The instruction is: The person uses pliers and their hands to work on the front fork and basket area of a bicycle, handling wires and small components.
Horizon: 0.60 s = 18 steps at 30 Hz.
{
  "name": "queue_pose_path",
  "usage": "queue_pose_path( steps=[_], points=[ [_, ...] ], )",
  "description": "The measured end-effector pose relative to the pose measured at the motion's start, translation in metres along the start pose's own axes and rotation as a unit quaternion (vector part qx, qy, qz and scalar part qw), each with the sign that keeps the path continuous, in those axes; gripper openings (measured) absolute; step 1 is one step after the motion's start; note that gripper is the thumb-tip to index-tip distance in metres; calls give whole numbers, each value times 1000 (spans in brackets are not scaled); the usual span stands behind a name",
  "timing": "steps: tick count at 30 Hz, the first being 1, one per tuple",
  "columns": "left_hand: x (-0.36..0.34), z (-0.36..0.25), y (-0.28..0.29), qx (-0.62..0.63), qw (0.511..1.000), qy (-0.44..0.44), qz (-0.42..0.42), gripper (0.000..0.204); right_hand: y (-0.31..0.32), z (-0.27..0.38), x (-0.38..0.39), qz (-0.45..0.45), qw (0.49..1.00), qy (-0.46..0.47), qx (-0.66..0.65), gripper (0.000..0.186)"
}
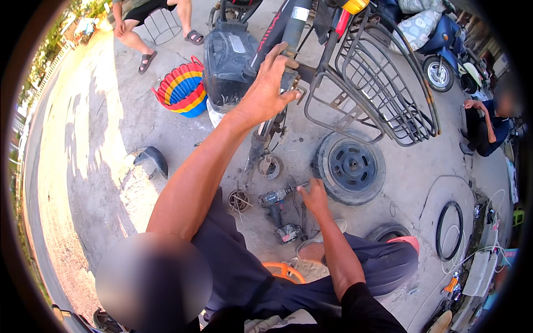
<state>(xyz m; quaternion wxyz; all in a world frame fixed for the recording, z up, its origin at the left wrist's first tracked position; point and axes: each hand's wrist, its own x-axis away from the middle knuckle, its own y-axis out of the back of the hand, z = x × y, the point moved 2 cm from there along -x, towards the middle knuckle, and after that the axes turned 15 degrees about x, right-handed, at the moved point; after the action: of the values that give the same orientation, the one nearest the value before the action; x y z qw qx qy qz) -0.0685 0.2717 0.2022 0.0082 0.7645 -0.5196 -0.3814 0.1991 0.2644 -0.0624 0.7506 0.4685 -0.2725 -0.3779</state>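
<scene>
On my feed, the right hand (317,197) has its fingers drawn narrow at the end of a short metal rod (301,185), just left of the black wheel (353,165); whether they truly grip the rod I cannot tell. The left hand (269,89) reaches beyond the wheel and to its left, fingers bent over the front of the bike (304,72), the thumb set apart — I cannot see how firmly it holds, since the palm is hidden.

The rod meets the nose of a drill (274,198), which lies on the ground left of the wheel and a little nearer the person. Two round metal parts (270,166) sit left of the wheel too, one close to the bike's front leg, the other beside the drill.

Farther out, I see the wire basket (411,119) on the bike, beyond the wheel and slightly right. A thick tyre (383,228) lies on the near side of the wheel, partly behind the person's knee, and a thin tyre (440,236) well to its right. Far left of the wheel I make out a dark curved cover (157,159) — and, beyond that, a striped tub (191,105) in red, yellow and blue.
</scene>
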Motion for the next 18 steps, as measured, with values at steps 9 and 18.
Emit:
queue_pose_path(
  steps=[9,18],
  points=[
    [3,2,-12,-12,998,-35,-44,72,128,144,-111,-284,869,135,-383,38],
    [8,7,-13,-17,996,-42,-76,65,115,149,-149,-148,836,165,-502,43]
  ],
)
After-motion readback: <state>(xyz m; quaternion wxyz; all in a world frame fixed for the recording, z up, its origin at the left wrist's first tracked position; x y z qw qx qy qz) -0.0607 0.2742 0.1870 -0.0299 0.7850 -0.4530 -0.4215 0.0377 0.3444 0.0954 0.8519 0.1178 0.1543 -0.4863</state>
